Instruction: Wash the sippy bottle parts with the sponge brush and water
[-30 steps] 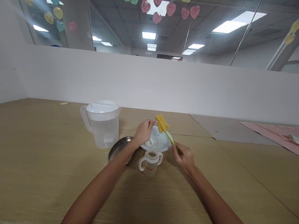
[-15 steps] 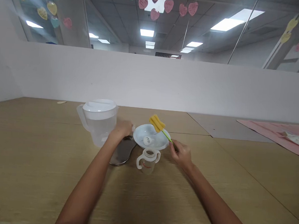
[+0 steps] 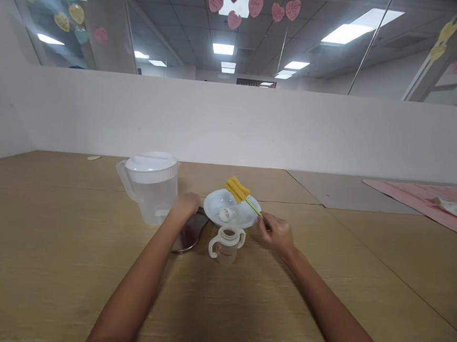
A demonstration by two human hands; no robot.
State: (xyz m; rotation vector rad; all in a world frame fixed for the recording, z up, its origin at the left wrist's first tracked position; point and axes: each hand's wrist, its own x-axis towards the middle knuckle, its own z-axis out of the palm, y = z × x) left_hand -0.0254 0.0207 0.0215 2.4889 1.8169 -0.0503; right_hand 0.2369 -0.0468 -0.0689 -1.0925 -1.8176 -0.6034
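Note:
In my right hand [image 3: 279, 232] is the thin green handle of a bottle brush [image 3: 237, 189], pinched by the fingers. The brush's yellow sponge head is over a white bowl [image 3: 210, 206]. A small white, clear-ended piece [image 3: 226, 214] lies inside that bowl. My left hand [image 3: 186, 205] is at the far end of a kidney-shaped metal tray [image 3: 190, 234]; its fingers are blurred and mostly hidden, so what they hold does not show. Between my arms stands a clear baby bottle [image 3: 227, 252] with a white two-handled collar, its top uncapped.
Left of the tray stands a lidded clear pitcher [image 3: 155, 194] with liquid in it. A small flat pale piece [image 3: 94, 158] lies at the back left of the wooden table [image 3: 47, 262]. A pink cloth [image 3: 416, 199] covers the far right, beside a grey sheet [image 3: 341, 193].
My left hand has lowered slightly toward the tray, and the small whitish thing at its fingertips no longer shows. The brush's sponge head has shifted slightly left.

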